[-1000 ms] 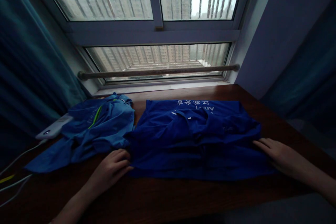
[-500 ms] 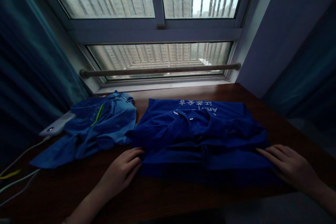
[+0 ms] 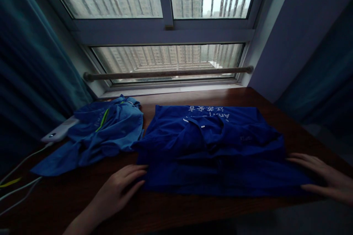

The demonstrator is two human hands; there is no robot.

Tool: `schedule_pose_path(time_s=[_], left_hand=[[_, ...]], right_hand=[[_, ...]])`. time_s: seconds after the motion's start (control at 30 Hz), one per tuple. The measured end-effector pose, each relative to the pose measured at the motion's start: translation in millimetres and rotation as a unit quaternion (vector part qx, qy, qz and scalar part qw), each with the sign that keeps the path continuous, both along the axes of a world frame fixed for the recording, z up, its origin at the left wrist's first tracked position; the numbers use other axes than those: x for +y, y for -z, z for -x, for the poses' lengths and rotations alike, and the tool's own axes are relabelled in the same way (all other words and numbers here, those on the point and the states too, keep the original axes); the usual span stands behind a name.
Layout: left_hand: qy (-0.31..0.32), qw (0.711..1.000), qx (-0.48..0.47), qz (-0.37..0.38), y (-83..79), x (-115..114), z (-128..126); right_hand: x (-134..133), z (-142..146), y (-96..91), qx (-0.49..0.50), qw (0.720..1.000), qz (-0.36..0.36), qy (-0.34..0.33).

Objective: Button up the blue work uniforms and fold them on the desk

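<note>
A dark blue shirt with white lettering near its far edge lies partly folded in front of me, with its collar area in the middle. At its near left edge is my left hand, thumb and fingers apart, fingertips touching the cloth. My right hand spreads its fingers and thumb over the right edge of the shirt. Both hands look open, though the dim light hides some of the contact on the right.
To the left, a lighter blue garment with a green stripe lies crumpled on the brown wooden table. Beside it sit a white device and several cables. A barred window and curtains border the table.
My right hand has moved to the right and its fingers have spread. My left hand has shifted slightly left and down. The shirt's near part now lies wider and flatter.
</note>
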State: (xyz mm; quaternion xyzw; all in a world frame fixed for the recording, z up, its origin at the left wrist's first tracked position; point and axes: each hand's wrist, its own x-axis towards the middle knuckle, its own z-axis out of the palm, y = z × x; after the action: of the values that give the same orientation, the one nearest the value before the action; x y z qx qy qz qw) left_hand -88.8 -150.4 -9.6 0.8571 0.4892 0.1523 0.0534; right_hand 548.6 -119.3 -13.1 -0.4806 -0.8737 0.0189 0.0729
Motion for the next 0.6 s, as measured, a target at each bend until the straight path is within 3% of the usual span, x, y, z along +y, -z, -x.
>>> schedule_pose_path(time_s=[0.07,0.13,0.23,0.37,0.47,0.53,0.6], left_hand=[[-0.049,0.998,-0.038,-0.024,-6.2,12,-8],[-0.096,0.994,-0.050,-0.034,-8.4,29,-17],[-0.125,0.992,-0.004,-0.004,-5.5,56,-30],[-0.129,0.989,0.075,0.007,-8.9,75,-39],[-0.135,0.987,0.051,-0.072,-25.1,67,-33],[-0.146,0.980,0.023,-0.132,-33.8,49,-22],[-0.153,0.973,0.007,-0.170,-32.2,24,-6]], right_hand=[[18,18,-28.2,0.013,0.998,0.059,-0.008],[40,41,-42.3,0.031,0.999,0.037,-0.008],[75,74,-32.2,-0.003,0.999,-0.034,-0.038],[106,97,-17.2,-0.058,0.994,-0.070,-0.067],[101,90,-41.9,-0.066,0.988,-0.135,-0.039],[81,75,-61.6,-0.038,0.982,-0.184,-0.008],[49,58,-65.2,0.027,0.980,-0.194,0.024]])
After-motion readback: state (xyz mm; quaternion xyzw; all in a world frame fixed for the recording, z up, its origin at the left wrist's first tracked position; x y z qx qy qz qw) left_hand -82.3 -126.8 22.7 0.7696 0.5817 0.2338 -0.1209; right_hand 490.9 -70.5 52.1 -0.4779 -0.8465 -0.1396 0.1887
